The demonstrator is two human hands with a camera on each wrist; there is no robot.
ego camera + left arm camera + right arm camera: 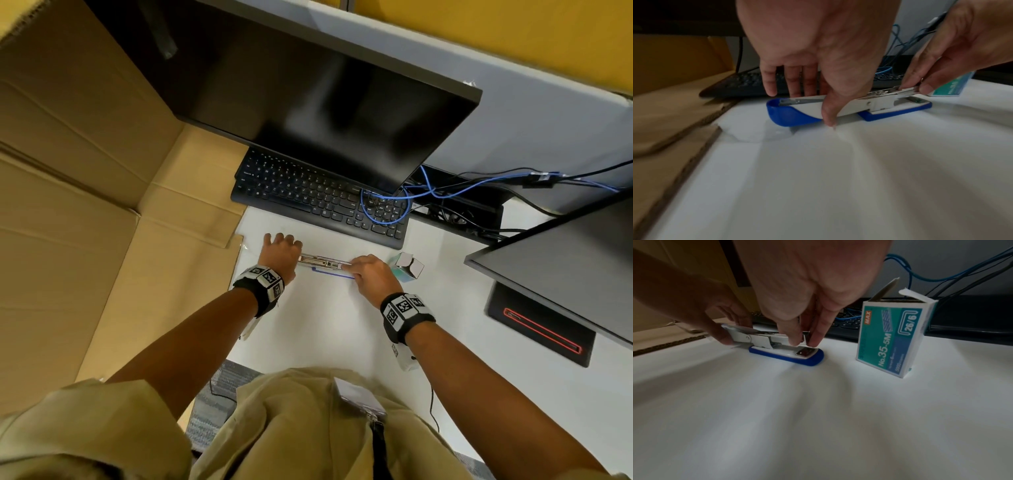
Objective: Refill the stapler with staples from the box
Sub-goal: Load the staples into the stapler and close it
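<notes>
The blue and white stapler (325, 264) lies on the white desk, swung wide open. Its cover (797, 112) points left and its base (797, 357) points right. My left hand (813, 105) grips the cover, thumb on the near side and fingers behind it. My right hand (804, 341) pinches the front end of the metal staple channel between thumb and fingers. I cannot tell whether a strip of staples sits in that pinch. The green staple box (894, 340) stands upright just right of the stapler with its top flaps open.
A black keyboard (318, 195) lies just beyond the stapler, under a dark monitor (325, 102). Blue and black cables (428, 192) tangle behind the box. Flattened cardboard (85, 205) covers the left side. A second monitor's base (537, 329) stands at the right.
</notes>
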